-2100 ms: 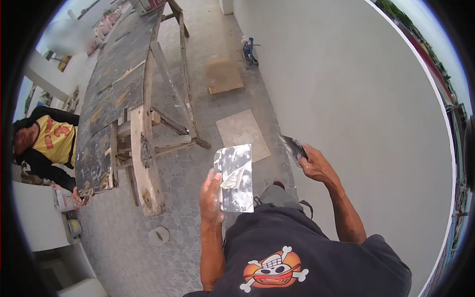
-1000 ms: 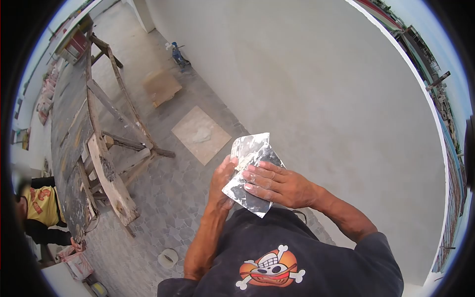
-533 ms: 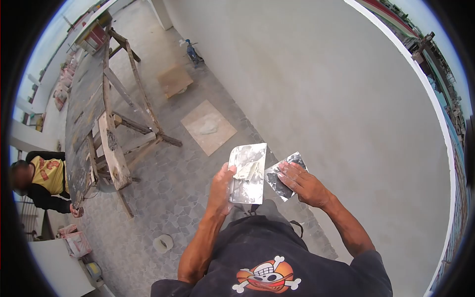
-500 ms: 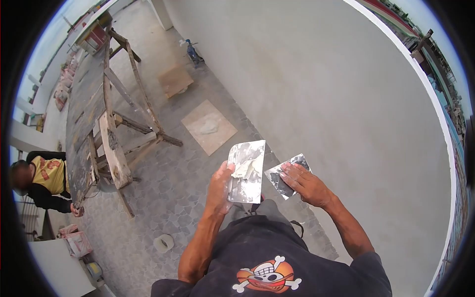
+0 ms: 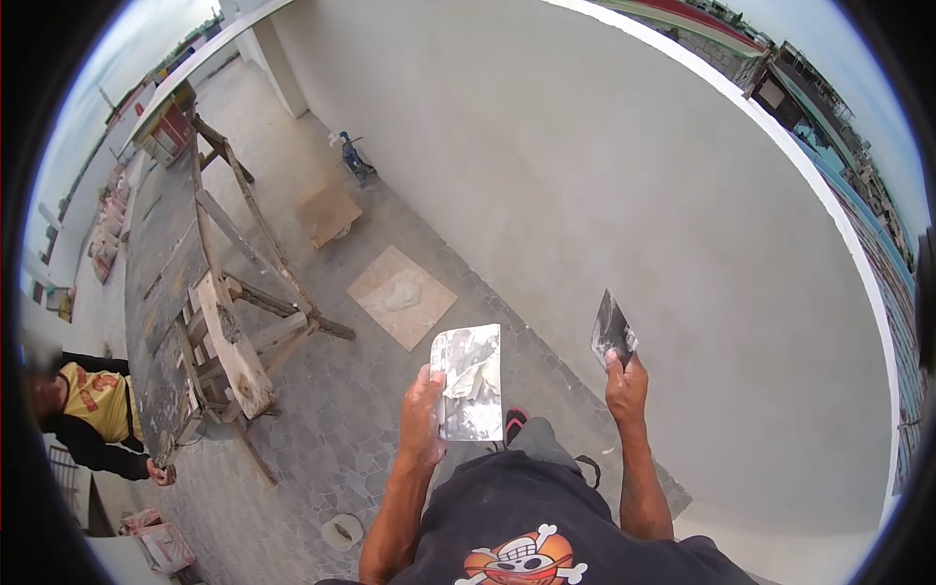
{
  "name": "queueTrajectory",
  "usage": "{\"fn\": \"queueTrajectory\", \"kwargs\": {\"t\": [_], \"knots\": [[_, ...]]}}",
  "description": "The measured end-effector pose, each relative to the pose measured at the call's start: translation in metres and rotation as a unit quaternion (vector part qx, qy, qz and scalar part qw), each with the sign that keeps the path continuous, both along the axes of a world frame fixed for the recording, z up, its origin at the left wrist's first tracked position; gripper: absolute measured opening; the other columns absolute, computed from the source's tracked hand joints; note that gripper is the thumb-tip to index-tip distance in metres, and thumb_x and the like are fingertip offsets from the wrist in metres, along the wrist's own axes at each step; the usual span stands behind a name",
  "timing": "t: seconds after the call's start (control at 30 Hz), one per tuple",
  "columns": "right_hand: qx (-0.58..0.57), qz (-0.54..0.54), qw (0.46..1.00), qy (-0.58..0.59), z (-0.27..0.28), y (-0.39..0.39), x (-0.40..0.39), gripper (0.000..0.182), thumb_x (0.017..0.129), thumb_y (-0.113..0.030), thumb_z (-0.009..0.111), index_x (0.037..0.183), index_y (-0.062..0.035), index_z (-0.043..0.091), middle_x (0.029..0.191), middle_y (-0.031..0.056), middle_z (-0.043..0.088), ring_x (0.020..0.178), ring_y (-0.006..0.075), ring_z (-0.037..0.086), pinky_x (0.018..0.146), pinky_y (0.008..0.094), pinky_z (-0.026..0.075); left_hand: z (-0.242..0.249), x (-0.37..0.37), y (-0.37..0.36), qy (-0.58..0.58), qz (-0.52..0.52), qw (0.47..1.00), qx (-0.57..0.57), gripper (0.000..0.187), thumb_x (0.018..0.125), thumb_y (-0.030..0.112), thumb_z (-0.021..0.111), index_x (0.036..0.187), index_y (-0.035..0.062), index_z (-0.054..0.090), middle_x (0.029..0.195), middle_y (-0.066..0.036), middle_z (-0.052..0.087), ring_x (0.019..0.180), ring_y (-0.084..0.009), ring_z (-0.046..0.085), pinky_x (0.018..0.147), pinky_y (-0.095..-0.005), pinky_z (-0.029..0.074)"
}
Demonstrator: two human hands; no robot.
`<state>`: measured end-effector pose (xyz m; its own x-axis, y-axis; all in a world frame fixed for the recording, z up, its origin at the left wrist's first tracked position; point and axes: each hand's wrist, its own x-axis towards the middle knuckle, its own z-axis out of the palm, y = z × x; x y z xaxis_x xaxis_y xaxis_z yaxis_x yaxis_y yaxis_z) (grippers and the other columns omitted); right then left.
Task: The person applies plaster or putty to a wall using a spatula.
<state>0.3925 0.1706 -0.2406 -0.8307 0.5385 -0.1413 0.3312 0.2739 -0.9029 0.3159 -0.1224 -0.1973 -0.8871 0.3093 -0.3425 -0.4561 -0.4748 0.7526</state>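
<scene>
A wide metal plate [image 5: 485, 417] with rounded upper left corner is in my left hand [image 5: 422, 414], thumb on its face and fingers partly hidden behind it. Whitish paste [image 5: 470, 381] lies on the middle of the plate. To the right, my right hand [image 5: 626, 388] grips a smaller flat metal blade [image 5: 611, 327] by its lower end, the blade pointing up and looking dark with whitish smears. It is held in front of the grey wall [image 5: 721, 244], apart from the plate; whether it touches the wall I cannot tell.
A square board [image 5: 375, 302] with paste lies on the stone-patterned floor [image 5: 312, 429], near another brown board [image 5: 328, 213]. A rough wooden trestle [image 5: 234, 341] stands left. Beyond it is a person in a yellow and black top [image 5: 97, 400]. A round pale container [image 5: 342, 531] sits below.
My right hand has moved away from the plate, rightward, and turned its blade upright. The plate sits slightly lower and further left. The view has shifted.
</scene>
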Motion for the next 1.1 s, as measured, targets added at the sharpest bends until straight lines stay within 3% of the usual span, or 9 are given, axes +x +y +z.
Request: {"fn": "queueTrajectory", "kwargs": {"t": [0.1, 0.2, 0.3, 0.4, 0.5, 0.7, 0.87, 0.97, 1.1], "knots": [[-0.284, -0.044, 0.927, 0.242, 0.014, -0.044, -0.04, 0.038, 0.094, -0.005, 0.055, 0.13, 0.005, 0.052, 0.117, 0.009, 0.062, 0.102, 0.0163, 0.059, 0.095, 0.0332, 0.046, -0.009, 0.01, -0.043, 0.005, -0.005, 1.0, 0.004, 0.032, 0.102, 0.015, 0.046, 0.127, -0.0034, 0.047, 0.113, -0.012, 0.063, 0.094, -0.0163, 0.066, 0.081, -0.0321, 0.056], [-0.399, -0.026, 0.869, 0.29, 0.044, -0.08, -0.072, 0.04, 0.092, -0.002, 0.056, 0.13, 0.006, 0.05, 0.118, 0.0088, 0.061, 0.107, 0.0183, 0.059, 0.098, 0.0349, 0.045, -0.022, 0.017, -0.081, 0.012, 0.009, 1.0, 0.012, 0.032, 0.102, 0.016, 0.047, 0.127, -0.0029, 0.048, 0.113, -0.012, 0.063, 0.094, -0.0168, 0.066, 0.082, -0.0328, 0.057], [-0.488, -0.038, 0.802, 0.342, 0.066, -0.125, -0.085, 0.041, 0.09, -0.001, 0.057, 0.13, 0.0053, 0.049, 0.116, 0.0087, 0.061, 0.109, 0.0186, 0.059, 0.098, 0.0363, 0.046, -0.02, 0.026, -0.111, 0.015, 0.048, 0.999, 0.013, 0.031, 0.101, 0.016, 0.048, 0.127, -0.0025, 0.048, 0.113, -0.012, 0.063, 0.095, -0.0177, 0.066, 0.082, -0.0332, 0.057], [-0.525, -0.021, 0.795, 0.304, 0.05, -0.166, -0.101, 0.041, 0.089, -0.001, 0.058, 0.128, 0.0049, 0.049, 0.115, 0.0103, 0.061, 0.111, 0.0224, 0.06, 0.101, 0.0424, 0.048, -0.018, 0.04, -0.139, 0.015, 0.079, 0.997, 0.008, 0.031, 0.101, 0.017, 0.049, 0.126, -0.002, 0.049, 0.112, -0.012, 0.063, 0.095, -0.0186, 0.066, 0.083, -0.0335, 0.057], [-0.546, 0.019, 0.784, 0.294, 0.049, -0.197, -0.116, 0.038, 0.089, -0.002, 0.059, 0.126, 0.004, 0.05, 0.113, 0.0094, 0.061, 0.108, 0.0213, 0.061, 0.099, 0.0424, 0.049, -0.018, 0.05, -0.158, 0.015, 0.093, 0.995, 0.014, 0.032, 0.101, 0.019, 0.051, 0.126, -0.0016, 0.049, 0.112, -0.012, 0.063, 0.095, -0.0194, 0.066, 0.084, -0.034, 0.056], [-0.544, 0.077, 0.792, 0.266, 0.054, -0.223, -0.108, 0.03, 0.093, -0.005, 0.058, 0.122, 0.0027, 0.056, 0.113, 0.0061, 0.063, 0.105, 0.0156, 0.06, 0.095, 0.0341, 0.047, -0.012, 0.057, -0.175, 0.021, 0.131, 0.991, 0.005, 0.033, 0.101, 0.018, 0.05, 0.126, -0.0038, 0.049, 0.111, -0.012, 0.063, 0.093, -0.019, 0.066, 0.081, -0.0333, 0.056], [-0.553, 0.068, 0.806, 0.2, 0.019, -0.239, -0.058, 0.032, 0.095, -0.007, 0.059, 0.125, 0.003, 0.056, 0.114, 0.0061, 0.062, 0.104, 0.0155, 0.059, 0.095, 0.0356, 0.047, -0.016, 0.054, -0.19, 0.037, 0.11, 0.993, 0.009, 0.034, 0.101, 0.02, 0.051, 0.126, -0.0031, 0.049, 0.114, -0.012, 0.063, 0.097, -0.0184, 0.065, 0.085, -0.0334, 0.054], [-0.482, 0.06, 0.861, 0.151, 0.001, -0.226, -0.028, 0.034, 0.096, -0.01, 0.059, 0.127, 0.0029, 0.054, 0.117, 0.006, 0.062, 0.106, 0.0141, 0.058, 0.095, 0.0345, 0.047, -0.007, 0.048, -0.185, 0.038, 0.11, 0.993, 0.011, 0.034, 0.101, 0.019, 0.05, 0.127, -0.0031, 0.049, 0.114, -0.012, 0.062, 0.097, -0.018, 0.065, 0.085, -0.0332, 0.054], [-0.179, 0.079, 0.976, 0.091, 0.027, -0.205, -0.006, 0.026, 0.101, -0.017, 0.056, 0.118, 0.002, 0.063, 0.089, 0.0017, 0.065, 0.084, 0.0107, 0.057, 0.082, 0.0263, 0.046, 0.0, 0.022, -0.18, 0.06, 0.106, 0.992, 0.021, 0.03, 0.103, 0.017, 0.046, 0.126, -0.0027, 0.049, 0.115, -0.011, 0.062, 0.097, -0.0166, 0.065, 0.086, -0.0324, 0.054]]}}
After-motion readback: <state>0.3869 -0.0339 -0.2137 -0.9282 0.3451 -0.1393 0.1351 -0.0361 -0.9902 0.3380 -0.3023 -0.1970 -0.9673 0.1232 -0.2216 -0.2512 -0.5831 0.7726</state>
